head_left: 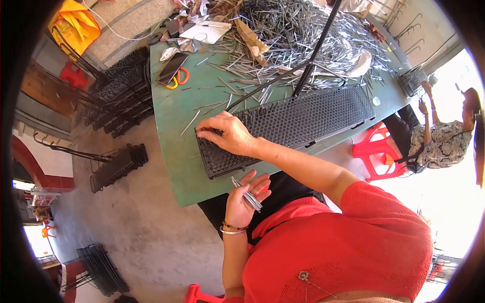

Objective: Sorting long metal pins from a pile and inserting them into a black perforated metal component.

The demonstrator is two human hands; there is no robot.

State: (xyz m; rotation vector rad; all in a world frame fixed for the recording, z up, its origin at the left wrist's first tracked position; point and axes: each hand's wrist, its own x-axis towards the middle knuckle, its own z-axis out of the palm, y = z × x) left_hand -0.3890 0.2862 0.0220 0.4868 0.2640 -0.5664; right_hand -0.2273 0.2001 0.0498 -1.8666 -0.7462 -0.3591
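Note:
A long black tray (303, 118) full of small round holes lies along the near edge of the green table. My right hand (228, 132) reaches over its left end, fingertips pinched together at the corner; whatever is between them is too small to make out. Below that end, my left hand (242, 199) is palm up and holds a small bundle of thin metal rods (251, 200) across the palm, its fingers half curled. Farther back, a big heap of similar metal rods (288, 33) covers the table, with several strewn loosely toward the tray.
On the green table (172, 156) lie a phone (173, 68), orange and yellow scissors (179, 79) and paper (206, 31). A black stand pole (318, 48) rises behind the tray. Black racks (118, 164) stand at left. Another person (439, 141) sits at right beside a red stool (376, 151).

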